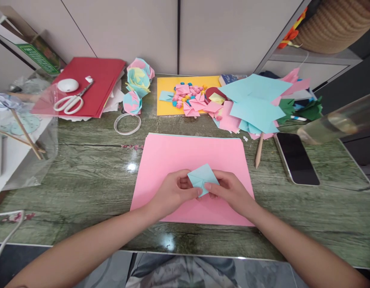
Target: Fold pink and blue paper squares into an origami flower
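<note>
left hand (169,191) and right hand (233,188) — close together — pinch a small folded blue square (205,173) over pink sheets (179,154). creasing seems in hand; the next press calls for even pressure from both.

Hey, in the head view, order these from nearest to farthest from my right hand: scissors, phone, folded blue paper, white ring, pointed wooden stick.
From your right hand:
1. Folded blue paper, held in it.
2. Pointed wooden stick, right of the pink paper.
3. Phone, farther right.
4. White ring, left, beyond the pink paper.
5. Scissors, far left.
</note>
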`<state>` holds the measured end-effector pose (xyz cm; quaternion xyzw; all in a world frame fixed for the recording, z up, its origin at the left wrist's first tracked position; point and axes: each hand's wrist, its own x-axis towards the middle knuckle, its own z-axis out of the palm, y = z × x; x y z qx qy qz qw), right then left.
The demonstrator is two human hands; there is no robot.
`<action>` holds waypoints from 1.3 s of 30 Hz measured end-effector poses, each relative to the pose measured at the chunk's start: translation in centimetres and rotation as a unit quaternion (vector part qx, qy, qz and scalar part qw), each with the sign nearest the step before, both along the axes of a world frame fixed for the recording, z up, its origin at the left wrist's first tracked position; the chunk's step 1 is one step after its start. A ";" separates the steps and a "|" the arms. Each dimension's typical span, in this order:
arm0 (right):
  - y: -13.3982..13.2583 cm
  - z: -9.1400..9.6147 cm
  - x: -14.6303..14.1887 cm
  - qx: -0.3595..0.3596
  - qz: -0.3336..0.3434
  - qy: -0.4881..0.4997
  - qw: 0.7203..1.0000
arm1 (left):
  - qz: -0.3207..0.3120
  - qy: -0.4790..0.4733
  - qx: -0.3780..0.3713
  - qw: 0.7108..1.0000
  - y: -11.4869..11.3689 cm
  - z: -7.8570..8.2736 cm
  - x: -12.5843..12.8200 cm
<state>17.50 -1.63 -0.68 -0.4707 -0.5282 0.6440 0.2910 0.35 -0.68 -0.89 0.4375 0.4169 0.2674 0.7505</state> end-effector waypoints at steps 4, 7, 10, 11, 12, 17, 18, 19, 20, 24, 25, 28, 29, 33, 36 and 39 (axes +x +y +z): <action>-0.1 -0.1 -0.1 0.010 0.000 -0.040 0.999 | -0.008 0.010 -0.009 1.000 -0.1 0.2 0.1; -0.2 -0.2 -0.2 0.036 -0.003 -0.070 0.997 | -0.002 0.013 -0.014 1.000 -0.1 0.3 0.2; -0.2 -0.1 -0.2 0.033 -0.003 -0.071 0.997 | 0.004 0.011 -0.016 1.000 -0.1 0.4 0.2; -0.2 -0.1 -0.2 0.025 -0.001 -0.061 0.998 | 0.006 0.010 -0.016 1.000 -0.1 0.4 0.2; -0.2 0.0 -0.2 0.016 0.002 -0.047 0.999 | 0.009 0.007 -0.015 1.000 -0.1 0.4 0.2; -0.1 0.0 0.0 0.004 0.009 -0.001 1.000 | 0.016 -0.006 -0.010 1.000 -0.2 0.4 0.0; -0.1 0.0 0.0 0.006 0.006 -0.006 1.000 | 0.016 -0.005 -0.009 1.000 -0.2 0.4 0.0; -0.1 0.0 0.0 0.006 0.006 -0.012 1.000 | 0.017 -0.003 -0.008 1.000 -0.2 0.4 0.0; -0.1 0.0 0.0 0.005 0.006 -0.018 1.000 | 0.017 0.000 -0.006 1.000 -0.2 0.3 0.0; -0.2 0.0 -0.1 -0.007 -0.002 -0.013 1.000 | 0.021 0.011 -0.005 1.000 -0.2 0.3 0.0; -0.2 0.0 0.0 -0.009 -0.002 -0.006 1.000 | 0.022 0.011 -0.007 1.000 -0.1 0.4 0.1; -0.2 0.0 0.1 -0.010 0.008 0.010 1.000 | 0.025 0.000 -0.004 1.000 -0.1 0.4 0.1; -0.2 0.0 0.1 -0.007 0.009 0.007 1.000 | 0.026 -0.003 -0.002 1.000 -0.1 0.4 0.1; -0.3 -0.2 0.1 0.019 0.000 -0.043 0.999 | 0.036 0.003 -0.002 0.999 -0.1 0.4 0.0; -0.4 -0.2 -0.1 0.035 -0.003 -0.073 0.997 | 0.042 0.019 0.007 0.999 0.0 0.5 0.0; -0.4 -0.2 -0.1 0.032 -0.002 -0.060 0.998 | 0.042 0.031 0.021 0.998 0.0 0.5 0.0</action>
